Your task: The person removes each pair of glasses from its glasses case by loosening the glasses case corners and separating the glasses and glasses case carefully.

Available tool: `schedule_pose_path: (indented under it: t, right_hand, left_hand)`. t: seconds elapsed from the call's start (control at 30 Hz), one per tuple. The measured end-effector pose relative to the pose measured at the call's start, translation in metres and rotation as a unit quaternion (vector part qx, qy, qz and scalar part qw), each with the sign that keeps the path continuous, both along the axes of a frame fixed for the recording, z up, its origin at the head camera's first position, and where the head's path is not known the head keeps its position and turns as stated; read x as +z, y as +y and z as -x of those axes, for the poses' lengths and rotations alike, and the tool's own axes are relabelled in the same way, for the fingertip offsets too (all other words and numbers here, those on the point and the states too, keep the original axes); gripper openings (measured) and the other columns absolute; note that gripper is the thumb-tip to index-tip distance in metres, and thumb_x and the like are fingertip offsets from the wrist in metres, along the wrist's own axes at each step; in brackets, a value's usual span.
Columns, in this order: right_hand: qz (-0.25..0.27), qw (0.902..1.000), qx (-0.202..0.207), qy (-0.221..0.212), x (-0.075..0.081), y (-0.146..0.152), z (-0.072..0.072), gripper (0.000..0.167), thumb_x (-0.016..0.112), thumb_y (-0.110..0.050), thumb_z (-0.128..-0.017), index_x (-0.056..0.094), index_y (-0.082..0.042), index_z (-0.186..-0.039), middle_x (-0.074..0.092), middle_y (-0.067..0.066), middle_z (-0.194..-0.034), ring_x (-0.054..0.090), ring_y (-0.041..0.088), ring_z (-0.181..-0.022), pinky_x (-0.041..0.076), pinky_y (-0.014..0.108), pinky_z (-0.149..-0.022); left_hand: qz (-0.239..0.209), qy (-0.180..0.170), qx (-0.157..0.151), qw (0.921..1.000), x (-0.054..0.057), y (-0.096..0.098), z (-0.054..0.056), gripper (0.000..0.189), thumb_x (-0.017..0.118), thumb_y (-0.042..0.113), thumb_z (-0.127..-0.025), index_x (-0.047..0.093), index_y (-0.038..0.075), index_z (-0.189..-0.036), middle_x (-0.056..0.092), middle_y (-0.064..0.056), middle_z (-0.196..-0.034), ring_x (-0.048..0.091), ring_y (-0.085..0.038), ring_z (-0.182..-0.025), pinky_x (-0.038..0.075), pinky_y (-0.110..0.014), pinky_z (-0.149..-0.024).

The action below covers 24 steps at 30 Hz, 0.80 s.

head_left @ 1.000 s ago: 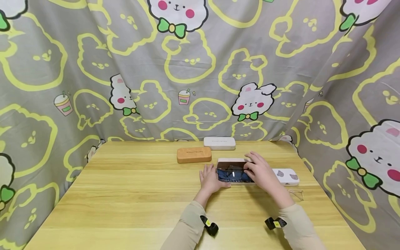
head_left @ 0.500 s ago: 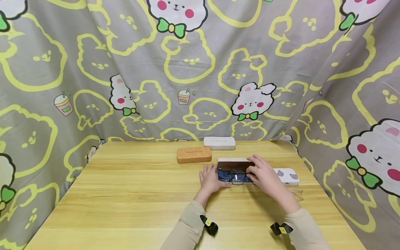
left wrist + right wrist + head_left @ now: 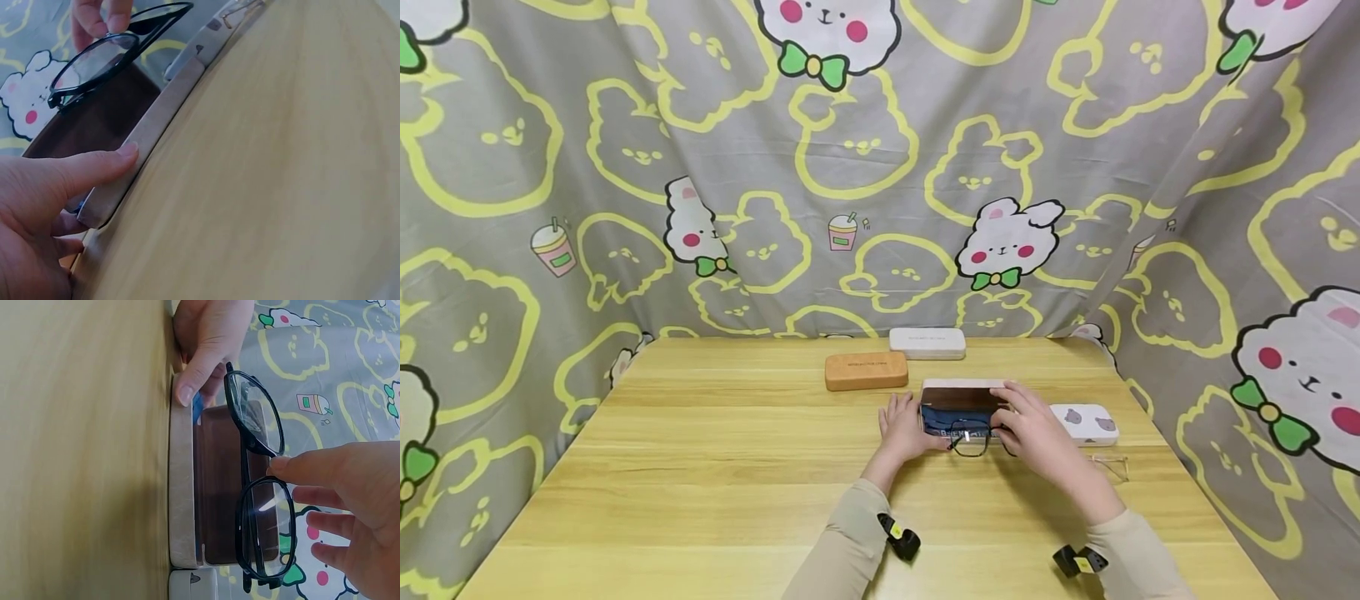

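Note:
Black-framed eyeglasses [image 3: 270, 537] with folded temples hang at the front of an open glasses case [image 3: 182, 512]. My right hand [image 3: 1037, 433] pinches them at the bridge between thumb and fingers. The case is pale outside and brown inside its raised lid [image 3: 966, 400]; a dark blue cloth [image 3: 957, 419] with lettering lies in it. At the case's left end, my left hand [image 3: 904, 431] grips it, thumb [image 3: 103, 169] along the front wall and the other fingers round the end. In the head view the right hand covers the case's right end.
A white case with bear prints [image 3: 1084, 423] lies right of the open case, with thin-framed glasses [image 3: 1116, 468] in front of it. Behind stand a tan case [image 3: 867, 372] and a white case [image 3: 927, 343]. A patterned curtain [image 3: 850, 167] surrounds the wooden table [image 3: 715, 492].
The black glasses have come from over the open case toward the front of it, in the right hand. That hand has shifted slightly right and nearer. The left hand stays on the case.

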State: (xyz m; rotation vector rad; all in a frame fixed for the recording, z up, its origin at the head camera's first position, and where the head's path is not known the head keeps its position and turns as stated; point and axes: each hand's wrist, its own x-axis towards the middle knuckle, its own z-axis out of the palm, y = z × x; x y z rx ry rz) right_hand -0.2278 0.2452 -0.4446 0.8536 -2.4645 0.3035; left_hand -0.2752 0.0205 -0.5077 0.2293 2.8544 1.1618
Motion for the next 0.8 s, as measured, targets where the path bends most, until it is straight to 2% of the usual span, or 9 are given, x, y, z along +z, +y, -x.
schedule_pose_path:
  t: [0.2, 0.53, 0.8]
  right_hand:
    - [-0.004, 0.9998, 0.018, 0.0, -0.003, 0.0, -0.001, 0.021, 0.082, -0.002, -0.07, 0.067, -0.014, -0.078, 0.064, 0.021, -0.123, 0.053, 0.046, -0.123, 0.044, 0.06, -0.1]
    - [-0.023, 0.9988, 0.016, -0.041, -0.009, -0.008, -0.003, 0.017, 0.081, -0.005, -0.073, 0.069, -0.015, -0.079, 0.063, 0.021, -0.124, 0.053, 0.046, -0.124, 0.046, 0.061, -0.098]
    - [-0.033, 0.9969, 0.012, -0.07, -0.012, -0.01, -0.002, 0.015, 0.081, -0.006, -0.074, 0.068, -0.014, -0.077, 0.063, 0.021, -0.125, 0.054, 0.047, -0.123, 0.046, 0.061, -0.099]
  left_hand:
    - [-0.006, -0.006, -0.012, 0.9999, 0.0, -0.003, 0.001, 0.097, 0.089, 0.04, -0.065, 0.045, 0.004, -0.144, 0.036, -0.015, -0.155, 0.014, -0.041, -0.15, 0.005, -0.064, -0.119]
    - [-0.027, -0.012, -0.017, 0.9994, 0.001, -0.005, 0.002, 0.083, 0.087, 0.027, -0.069, 0.05, 0.002, -0.139, 0.035, -0.017, -0.155, 0.013, -0.04, -0.15, 0.001, -0.063, -0.12]
    - [-0.029, -0.018, -0.021, 0.9992, 0.004, -0.007, 0.0, 0.085, 0.086, 0.029, -0.071, 0.048, 0.003, -0.142, 0.034, -0.017, -0.156, 0.012, -0.04, -0.15, 0.001, -0.063, -0.12]
